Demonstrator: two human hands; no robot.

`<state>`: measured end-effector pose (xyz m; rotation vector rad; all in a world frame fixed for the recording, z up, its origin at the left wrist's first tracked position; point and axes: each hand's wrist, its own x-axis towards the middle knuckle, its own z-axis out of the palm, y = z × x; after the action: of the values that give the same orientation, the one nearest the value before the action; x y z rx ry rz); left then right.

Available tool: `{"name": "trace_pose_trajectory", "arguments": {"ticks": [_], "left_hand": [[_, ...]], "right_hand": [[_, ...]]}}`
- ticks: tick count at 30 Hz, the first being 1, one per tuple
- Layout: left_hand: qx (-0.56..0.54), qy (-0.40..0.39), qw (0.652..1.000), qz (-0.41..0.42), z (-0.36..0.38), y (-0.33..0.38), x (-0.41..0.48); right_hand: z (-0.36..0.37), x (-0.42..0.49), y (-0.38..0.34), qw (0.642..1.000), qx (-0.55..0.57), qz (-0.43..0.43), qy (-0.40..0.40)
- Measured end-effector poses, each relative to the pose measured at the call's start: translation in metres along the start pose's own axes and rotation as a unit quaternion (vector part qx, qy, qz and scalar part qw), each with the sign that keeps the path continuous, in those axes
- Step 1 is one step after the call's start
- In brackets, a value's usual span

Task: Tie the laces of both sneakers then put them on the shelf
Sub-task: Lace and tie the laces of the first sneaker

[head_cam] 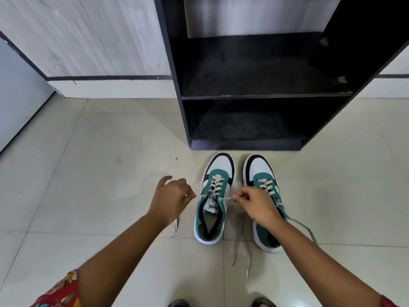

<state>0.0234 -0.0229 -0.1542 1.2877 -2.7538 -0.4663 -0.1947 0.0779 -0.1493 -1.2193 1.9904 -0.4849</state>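
Note:
Two teal, white and black sneakers stand side by side on the tiled floor, toes toward the shelf. My left hand (pixel 171 199) pinches the left lace end of the left sneaker (pixel 213 199), pulling it out sideways. My right hand (pixel 254 203) pinches that sneaker's right lace end and partly covers the right sneaker (pixel 264 196). The right sneaker's grey laces (pixel 238 239) trail loose on the floor. The black shelf unit (pixel 265 95) stands just beyond the toes, with two open compartments.
A pale wood-grain wall with a dark skirting strip (pixel 106 78) runs behind the shelf. A grey door (pixel 17 100) is at the left. Shoe tips (pixel 178 303) show at the bottom edge.

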Motion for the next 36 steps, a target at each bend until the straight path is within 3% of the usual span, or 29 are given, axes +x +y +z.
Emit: {"name": "trace_pose_trajectory", "arguments": {"ticks": [9, 14, 17, 19, 21, 22, 23, 29, 33, 35, 36], "left_hand": [[0.041, 0.016, 0.999, -0.006, 0.015, -0.024, -0.025], [-0.002, -0.017, 0.997, -0.077, 0.013, -0.013, -0.023], [-0.065, 0.015, 0.986, -0.154, 0.02, 0.007, -0.038], [-0.234, 0.014, 0.935, -0.267, 0.018, 0.026, -0.042], [-0.438, -0.05, 0.812, -0.382, 0.014, 0.041, -0.031], [-0.492, -0.071, 0.757, -0.425, 0.014, 0.045, -0.025], [-0.519, -0.077, 0.727, -0.442, 0.013, 0.048, -0.019], [-0.589, -0.061, 0.694, -0.409, 0.023, 0.059, 0.003], [-0.601, -0.062, 0.686, -0.405, 0.037, 0.052, 0.013], [-0.62, -0.022, 0.71, -0.333, 0.018, 0.06, 0.011], [-0.615, 0.015, 0.739, -0.274, 0.007, 0.064, 0.01]], "right_hand": [[-0.001, -0.007, 0.016, 0.999, 0.03, 0.036, 0.006], [-0.001, -0.008, 0.009, 0.998, -0.062, 0.001, 0.032], [0.008, -0.029, -0.003, 0.984, -0.085, -0.075, 0.137], [0.018, -0.04, -0.012, 0.991, -0.052, -0.04, 0.113], [0.033, -0.035, -0.013, 0.995, 0.063, 0.074, -0.006], [0.038, -0.029, -0.012, 0.984, 0.127, 0.118, -0.029], [0.041, -0.022, -0.011, 0.971, 0.191, 0.143, -0.024], [0.05, 0.002, -0.026, 0.897, 0.416, 0.149, 0.019], [0.046, 0.004, -0.037, 0.91, 0.403, 0.088, 0.042], [0.039, 0.003, -0.039, 0.934, 0.357, 0.021, 0.02], [0.037, 0.003, -0.038, 0.945, 0.325, -0.017, -0.004]]}}
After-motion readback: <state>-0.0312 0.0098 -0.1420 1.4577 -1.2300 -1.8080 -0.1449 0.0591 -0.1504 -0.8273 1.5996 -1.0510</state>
